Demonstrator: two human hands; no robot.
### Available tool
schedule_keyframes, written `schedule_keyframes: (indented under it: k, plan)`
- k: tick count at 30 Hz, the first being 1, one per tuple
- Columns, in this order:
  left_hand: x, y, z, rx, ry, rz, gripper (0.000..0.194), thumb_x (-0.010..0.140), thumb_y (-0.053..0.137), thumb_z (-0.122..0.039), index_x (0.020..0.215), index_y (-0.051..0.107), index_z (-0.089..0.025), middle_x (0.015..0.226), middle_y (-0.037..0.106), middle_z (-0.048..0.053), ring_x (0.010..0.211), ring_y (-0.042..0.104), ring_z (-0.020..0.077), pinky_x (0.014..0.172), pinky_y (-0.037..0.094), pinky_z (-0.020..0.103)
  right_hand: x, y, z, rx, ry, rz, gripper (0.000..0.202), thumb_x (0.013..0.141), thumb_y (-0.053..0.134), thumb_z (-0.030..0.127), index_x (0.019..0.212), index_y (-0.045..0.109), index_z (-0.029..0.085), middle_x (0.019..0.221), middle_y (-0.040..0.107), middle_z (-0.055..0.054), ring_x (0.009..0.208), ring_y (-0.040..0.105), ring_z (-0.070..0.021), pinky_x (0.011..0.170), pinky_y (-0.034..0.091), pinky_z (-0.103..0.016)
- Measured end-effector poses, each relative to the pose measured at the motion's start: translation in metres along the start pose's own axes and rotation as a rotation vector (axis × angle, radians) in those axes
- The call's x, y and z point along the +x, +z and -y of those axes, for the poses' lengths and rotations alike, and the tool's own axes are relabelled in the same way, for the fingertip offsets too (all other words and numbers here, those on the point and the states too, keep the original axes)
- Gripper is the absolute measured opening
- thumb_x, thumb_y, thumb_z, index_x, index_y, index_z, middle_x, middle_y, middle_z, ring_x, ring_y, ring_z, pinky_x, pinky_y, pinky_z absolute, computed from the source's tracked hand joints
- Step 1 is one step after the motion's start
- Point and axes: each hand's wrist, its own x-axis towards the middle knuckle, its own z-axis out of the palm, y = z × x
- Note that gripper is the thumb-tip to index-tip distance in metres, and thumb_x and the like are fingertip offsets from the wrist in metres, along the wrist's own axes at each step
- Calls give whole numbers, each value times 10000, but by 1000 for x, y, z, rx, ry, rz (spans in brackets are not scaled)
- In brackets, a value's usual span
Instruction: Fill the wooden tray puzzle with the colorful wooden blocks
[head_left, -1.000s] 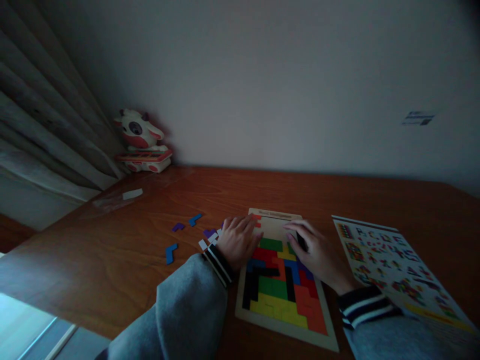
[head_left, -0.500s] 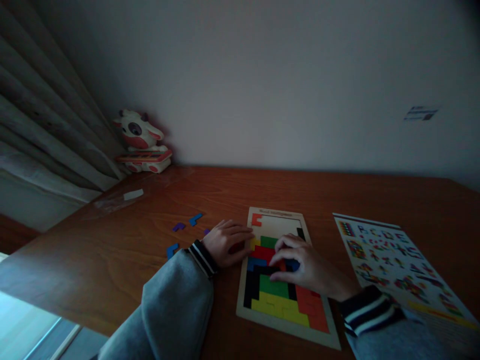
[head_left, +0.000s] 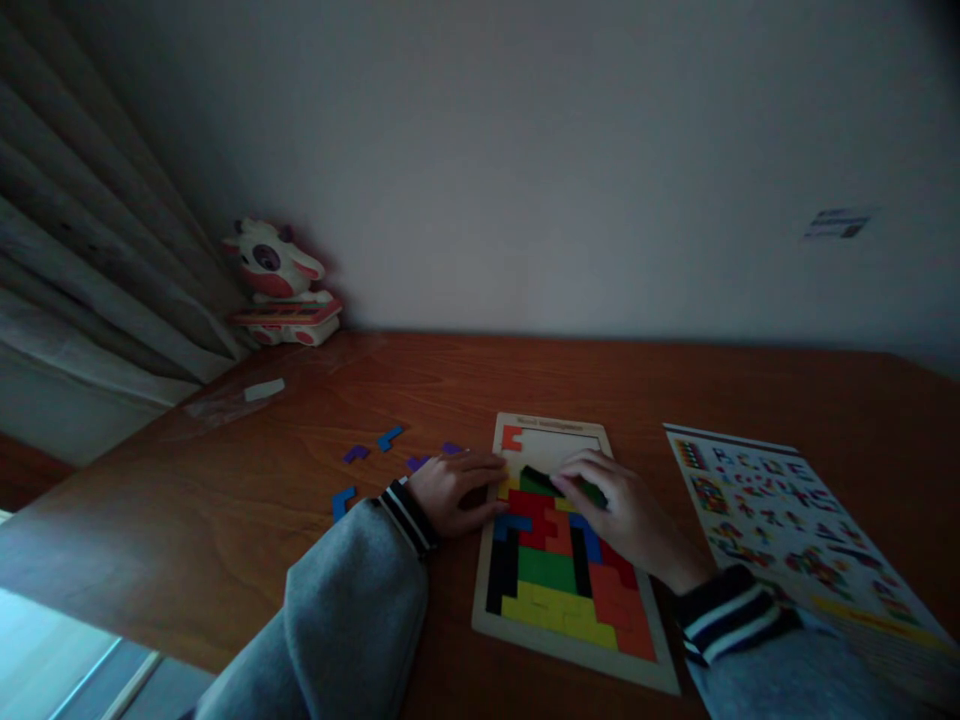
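Note:
A wooden puzzle board (head_left: 577,650) lies on the table, with coloured block pieces fitted over its lower and middle part. My right hand (head_left: 619,505) is above the board, thumb and fingers pinching one end of a black puzzle piece (head_left: 540,481). That piece lies at a slant over a green piece (head_left: 547,569) region's upper neighbour. My left hand (head_left: 459,492) rests flat at the board's left edge, fingers stretched out and holding nothing. An orange-red piece (head_left: 511,437) sits in the upper left corner of the board.
Loose blue pieces (head_left: 390,438) and purple pieces (head_left: 355,454) lie left of my left hand. A printed pattern sheet (head_left: 780,520) is right of the board. A toy cow with a keyboard (head_left: 285,290) stands at the back left, near clear plastic wrapping (head_left: 225,405).
My right hand has moved up the board, away from me, carrying the black piece from the middle to the upper part. My left hand stays almost still.

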Motion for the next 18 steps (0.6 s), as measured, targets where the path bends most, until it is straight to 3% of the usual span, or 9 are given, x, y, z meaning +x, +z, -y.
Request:
schedule_keyframes:
  k: [4, 8, 13, 18]
  plan:
    - [1, 1, 1, -16, 2, -11, 331, 916, 588, -326, 1196, 653, -161, 1259, 652, 150, 1141, 647, 258, 962, 552, 402, -1, -2, -24, -85, 153, -172, 265, 1004, 377, 375, 1033, 593, 225, 1044, 725, -89, 937, 698, -229, 808, 539, -368]
    - [2, 1, 1, -15, 20, -28, 284, 926, 566, -289, 1145, 679, -148, 1218, 676, 149, 1103, 668, 246, 948, 561, 391, -3, -3, -41, -230, 202, -135, 290, 1012, 319, 382, 995, 560, 222, 1001, 742, -95, 848, 729, -253, 694, 536, -355]
    - [3, -1, -3, -55, 40, -24, 230, 922, 561, -258, 1085, 704, -178, 1067, 740, 106, 974, 712, 212, 875, 583, 347, -3, -11, -39, -385, 264, -93, 314, 1013, 289, 384, 990, 555, 221, 746, 733, -58, 640, 717, -262, 508, 443, -322]
    - [5, -1, -7, -96, 70, -59, 195, 921, 550, -219, 1022, 713, -184, 997, 750, 91, 920, 712, 190, 826, 579, 310, -3, -16, -33, -325, 228, -196, 302, 1002, 337, 409, 979, 572, 222, 792, 746, -53, 671, 719, -237, 547, 472, -312]
